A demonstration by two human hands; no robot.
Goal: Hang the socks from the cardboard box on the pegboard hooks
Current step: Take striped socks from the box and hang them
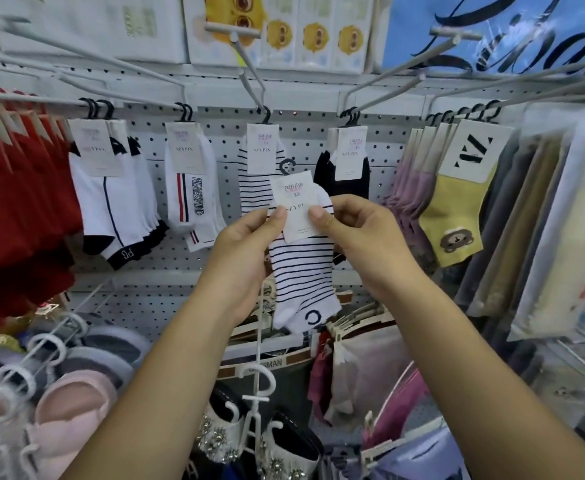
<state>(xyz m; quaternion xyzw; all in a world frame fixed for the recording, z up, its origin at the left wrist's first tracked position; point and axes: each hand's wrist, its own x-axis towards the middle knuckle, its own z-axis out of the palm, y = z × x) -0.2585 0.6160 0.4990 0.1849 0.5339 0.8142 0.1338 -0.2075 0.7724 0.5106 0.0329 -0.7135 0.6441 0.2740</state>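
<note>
A white sock pair with thin black stripes (301,271) hangs in front of the pegboard (222,140), held by its white paper label. My left hand (246,247) pinches the label's left edge and my right hand (357,237) pinches its right edge. The pair's black plastic hanger hook (287,167) sticks up free, below and in front of the matching striped pair (256,174) that hangs on the middle hook (249,81). The cardboard box is out of view.
Other pairs hang along the row: white with navy trim (111,202), white with lettering (190,195), black (350,178), yellow with a bear (453,216). Red garments (14,202) are at left, bagged goods (543,237) at right. Slippers (69,393) sit below.
</note>
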